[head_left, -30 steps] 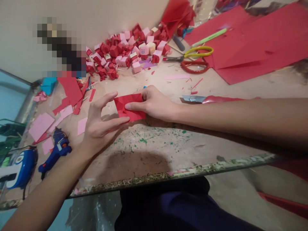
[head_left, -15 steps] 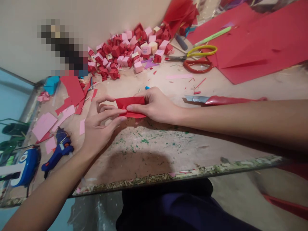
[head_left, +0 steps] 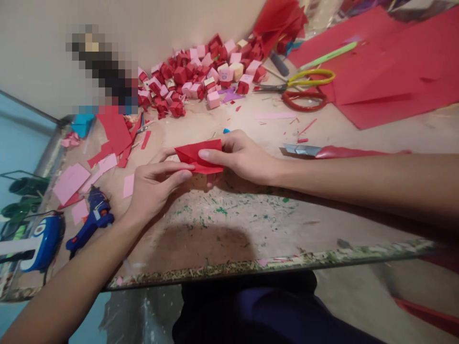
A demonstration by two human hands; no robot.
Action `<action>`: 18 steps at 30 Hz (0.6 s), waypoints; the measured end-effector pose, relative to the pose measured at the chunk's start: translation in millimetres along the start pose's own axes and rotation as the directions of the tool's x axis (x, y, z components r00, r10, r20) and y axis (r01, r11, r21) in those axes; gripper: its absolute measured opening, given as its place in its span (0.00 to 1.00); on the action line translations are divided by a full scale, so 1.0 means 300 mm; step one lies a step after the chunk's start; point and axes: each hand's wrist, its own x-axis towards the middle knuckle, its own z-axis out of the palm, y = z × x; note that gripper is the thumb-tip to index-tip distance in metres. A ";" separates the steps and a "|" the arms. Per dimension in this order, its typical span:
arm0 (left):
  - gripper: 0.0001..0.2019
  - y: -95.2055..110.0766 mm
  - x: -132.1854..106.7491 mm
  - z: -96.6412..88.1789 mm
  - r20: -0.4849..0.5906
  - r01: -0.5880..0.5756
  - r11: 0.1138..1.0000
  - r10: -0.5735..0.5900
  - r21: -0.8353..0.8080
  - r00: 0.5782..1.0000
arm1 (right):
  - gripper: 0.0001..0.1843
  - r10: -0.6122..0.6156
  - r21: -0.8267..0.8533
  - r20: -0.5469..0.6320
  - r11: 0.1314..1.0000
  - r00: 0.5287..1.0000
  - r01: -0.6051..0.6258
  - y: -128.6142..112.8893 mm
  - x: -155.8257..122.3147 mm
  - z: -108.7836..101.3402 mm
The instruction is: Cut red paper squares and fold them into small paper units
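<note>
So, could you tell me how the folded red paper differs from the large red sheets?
The folded red paper is small and creased; the large red sheets are broad and mostly flat. The paper is pinched by the left hand and right hand; the sheets lie untouched. Both are red.

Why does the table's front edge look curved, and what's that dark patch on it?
Head view: the wide lens likely bows the table edge; the dark patch is a soft shadow, nearer than the left hand and right hand pinching the folded red paper, which look sharp; a pixelated block covers something at upper left.
</note>
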 end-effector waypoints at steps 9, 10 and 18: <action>0.01 0.007 0.011 0.002 -0.243 -0.050 0.988 0.085 0.146 0.966 | 0.25 -0.121 -0.098 -0.281 0.990 0.952 0.097 -0.018 0.002 0.013; 0.02 0.006 0.015 0.000 -0.276 -0.062 0.983 0.108 0.171 0.955 | 0.27 -0.124 -0.096 -0.293 0.990 0.948 0.100 -0.020 -0.001 0.016; 0.05 -0.019 0.022 -0.007 -0.357 -0.096 0.977 0.161 0.192 0.920 | 0.15 -0.122 -0.220 -0.176 0.972 0.977 0.082 -0.030 -0.014 0.028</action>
